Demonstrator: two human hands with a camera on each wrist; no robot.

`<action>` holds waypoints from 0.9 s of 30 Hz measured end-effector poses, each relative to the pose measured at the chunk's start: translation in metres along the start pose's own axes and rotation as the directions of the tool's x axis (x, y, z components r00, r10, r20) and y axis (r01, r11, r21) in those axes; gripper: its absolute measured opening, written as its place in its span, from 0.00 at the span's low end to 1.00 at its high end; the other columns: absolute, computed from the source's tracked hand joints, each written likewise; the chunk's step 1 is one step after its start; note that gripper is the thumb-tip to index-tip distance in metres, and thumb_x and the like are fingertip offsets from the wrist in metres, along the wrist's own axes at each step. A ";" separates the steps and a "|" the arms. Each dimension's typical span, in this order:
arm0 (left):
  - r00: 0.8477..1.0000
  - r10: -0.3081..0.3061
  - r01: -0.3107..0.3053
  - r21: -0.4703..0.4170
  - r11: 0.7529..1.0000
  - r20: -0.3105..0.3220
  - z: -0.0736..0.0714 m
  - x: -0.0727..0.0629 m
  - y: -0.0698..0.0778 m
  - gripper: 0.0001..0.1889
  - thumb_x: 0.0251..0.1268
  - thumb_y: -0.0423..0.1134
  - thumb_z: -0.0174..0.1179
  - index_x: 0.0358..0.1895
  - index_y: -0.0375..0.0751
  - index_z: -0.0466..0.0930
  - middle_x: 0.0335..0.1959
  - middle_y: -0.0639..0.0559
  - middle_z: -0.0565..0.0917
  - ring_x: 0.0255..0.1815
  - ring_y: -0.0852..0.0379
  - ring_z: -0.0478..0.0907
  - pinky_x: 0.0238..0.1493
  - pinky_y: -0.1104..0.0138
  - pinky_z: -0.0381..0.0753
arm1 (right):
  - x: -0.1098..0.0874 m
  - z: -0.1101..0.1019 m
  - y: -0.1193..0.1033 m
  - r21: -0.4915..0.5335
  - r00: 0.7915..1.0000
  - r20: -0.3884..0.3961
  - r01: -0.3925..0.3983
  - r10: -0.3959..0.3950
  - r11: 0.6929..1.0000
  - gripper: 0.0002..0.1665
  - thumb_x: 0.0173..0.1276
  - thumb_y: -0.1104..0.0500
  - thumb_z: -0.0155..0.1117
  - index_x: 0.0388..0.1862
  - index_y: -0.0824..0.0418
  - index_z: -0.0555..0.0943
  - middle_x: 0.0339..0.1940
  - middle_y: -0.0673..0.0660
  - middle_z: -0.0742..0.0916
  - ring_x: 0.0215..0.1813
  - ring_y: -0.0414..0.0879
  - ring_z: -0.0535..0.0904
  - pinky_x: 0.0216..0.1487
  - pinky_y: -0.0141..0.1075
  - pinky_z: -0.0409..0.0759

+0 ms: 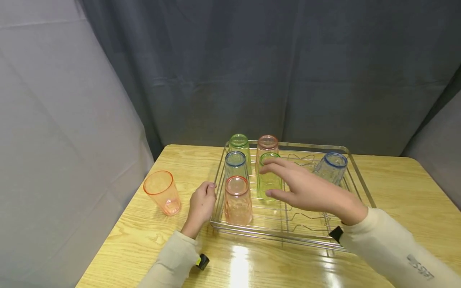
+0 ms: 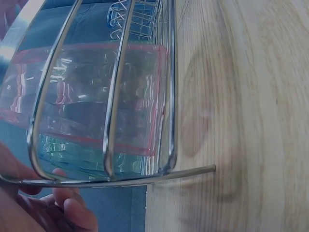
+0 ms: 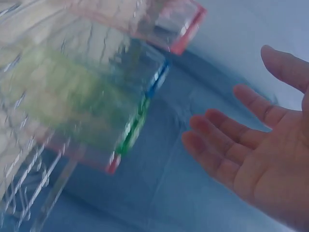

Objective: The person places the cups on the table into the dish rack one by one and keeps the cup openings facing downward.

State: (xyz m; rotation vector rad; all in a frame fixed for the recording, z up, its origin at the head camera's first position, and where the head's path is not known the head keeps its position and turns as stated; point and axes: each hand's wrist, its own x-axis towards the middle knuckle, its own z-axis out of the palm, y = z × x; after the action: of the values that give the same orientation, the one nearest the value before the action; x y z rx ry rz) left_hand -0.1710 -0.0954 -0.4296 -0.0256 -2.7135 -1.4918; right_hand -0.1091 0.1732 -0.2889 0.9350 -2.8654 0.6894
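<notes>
My left hand [image 1: 203,202] grips the left rim of a metal wire dish rack [image 1: 306,236]; in the left wrist view its fingers [image 2: 72,203] curl by the wire. My right hand [image 1: 299,186], fingers spread and holding nothing, hovers over the rack beside a light green tumbler [image 1: 268,186], partly covering it in the head view. Left of that tumbler stand an upside-down orange tumbler [image 1: 238,206], a blue-rimmed one [image 1: 235,164] and a green one [image 1: 239,142]. A pinkish tumbler [image 1: 267,143] stands at the back, and another blue-rimmed tumbler [image 1: 329,170] leans at the right.
An orange tumbler [image 1: 165,196] with its mouth up stands on the wooden table [image 1: 137,256], left of the rack. A dark grey curtain [image 1: 252,72] hangs behind the table, and a pale cloth [image 1: 65,140] hangs along the left side.
</notes>
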 end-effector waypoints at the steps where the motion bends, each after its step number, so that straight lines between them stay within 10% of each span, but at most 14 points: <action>1: 1.000 -0.002 0.002 0.001 1.000 0.000 0.000 0.000 0.000 0.18 0.78 0.41 0.42 0.51 0.34 0.80 0.25 0.48 0.80 0.18 0.59 0.67 0.22 0.67 0.69 | -0.007 -0.004 0.002 -0.001 1.000 -0.014 -0.008 0.008 1.000 0.24 0.71 0.52 0.64 0.63 0.57 0.75 0.70 0.58 0.76 0.71 0.58 0.72 0.66 0.57 0.74; 10: 1.000 -0.002 0.002 0.005 1.000 0.019 -0.003 -0.003 -0.002 0.19 0.78 0.42 0.41 0.53 0.33 0.79 0.27 0.43 0.81 0.16 0.60 0.65 0.17 0.70 0.66 | -0.065 -0.008 0.031 -0.072 0.981 -0.189 -0.065 0.051 0.995 0.25 0.69 0.52 0.67 0.63 0.51 0.76 0.68 0.53 0.78 0.67 0.50 0.74 0.56 0.47 0.78; 20: 1.000 -0.010 0.010 0.006 1.000 -0.001 -0.004 -0.002 -0.002 0.19 0.78 0.41 0.42 0.53 0.34 0.80 0.27 0.43 0.82 0.16 0.60 0.65 0.19 0.68 0.67 | -0.108 0.007 0.082 0.003 0.923 -0.353 -0.166 0.156 0.986 0.25 0.65 0.62 0.69 0.61 0.56 0.77 0.62 0.59 0.81 0.61 0.13 0.61 0.47 0.14 0.69; 24: 1.000 -0.009 0.009 0.003 1.000 0.003 -0.004 -0.002 -0.004 0.19 0.78 0.42 0.42 0.53 0.34 0.80 0.27 0.46 0.81 0.16 0.59 0.66 0.19 0.68 0.69 | -0.123 0.012 0.096 0.024 0.888 -0.394 -0.247 0.236 0.969 0.26 0.66 0.61 0.69 0.62 0.58 0.76 0.62 0.63 0.80 0.62 0.16 0.62 0.46 0.11 0.65; 27: 1.000 -0.016 0.016 0.001 1.000 0.004 -0.003 -0.003 -0.004 0.19 0.78 0.42 0.42 0.53 0.35 0.80 0.27 0.47 0.81 0.17 0.59 0.67 0.20 0.68 0.69 | -0.132 0.018 0.103 0.040 0.844 -0.436 -0.330 0.313 0.943 0.28 0.67 0.60 0.68 0.64 0.65 0.74 0.63 0.70 0.78 0.68 0.39 0.70 0.47 0.20 0.69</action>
State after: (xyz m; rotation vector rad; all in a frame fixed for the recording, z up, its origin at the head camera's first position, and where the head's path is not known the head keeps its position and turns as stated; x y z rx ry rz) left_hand -0.1683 -0.1004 -0.4312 -0.0069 -2.7239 -1.4965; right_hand -0.0586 0.3115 -0.3698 0.2369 -2.6243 0.7518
